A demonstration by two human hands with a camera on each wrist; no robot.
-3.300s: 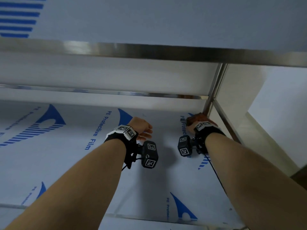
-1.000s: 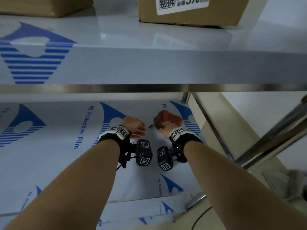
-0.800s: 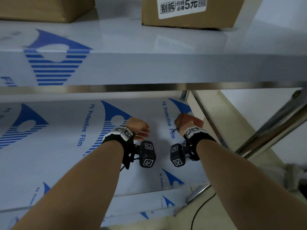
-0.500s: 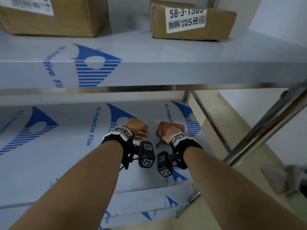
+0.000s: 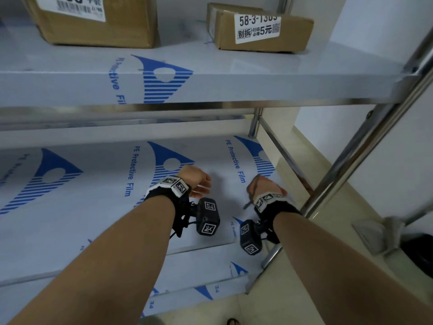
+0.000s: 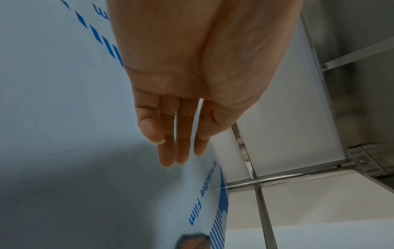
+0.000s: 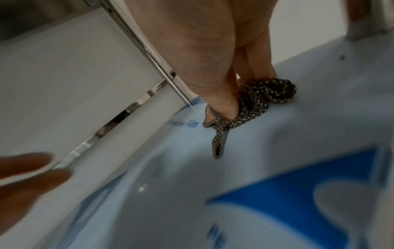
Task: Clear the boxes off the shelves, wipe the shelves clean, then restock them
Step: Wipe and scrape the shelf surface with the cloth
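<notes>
My right hand (image 5: 263, 186) (image 7: 241, 80) grips a bunched brown dotted cloth (image 7: 264, 94) (image 5: 254, 184) and presses it onto the lower shelf (image 5: 93, 207), near its right edge. My left hand (image 5: 199, 181) (image 6: 179, 134) hovers just above the same shelf with fingers straight and together, holding nothing. The shelf is covered in white film with blue print. On the upper shelf (image 5: 257, 80) stand a large cardboard box (image 5: 93, 19) at the left and a small labelled cardboard box (image 5: 260, 29) at the right.
A steel upright (image 5: 375, 137) slants down at the right, with the shelf's side rail (image 5: 281, 148) behind it. A grey object (image 5: 379, 233) lies on the beige floor (image 5: 316, 174) to the right. The white wall (image 5: 386, 43) stands beyond.
My right hand has dragged the cloth back and forth, now shifted right toward the shelf edge. The left hand has stayed in place. My view has tilted up, showing more of the upper shelf's boxes.
</notes>
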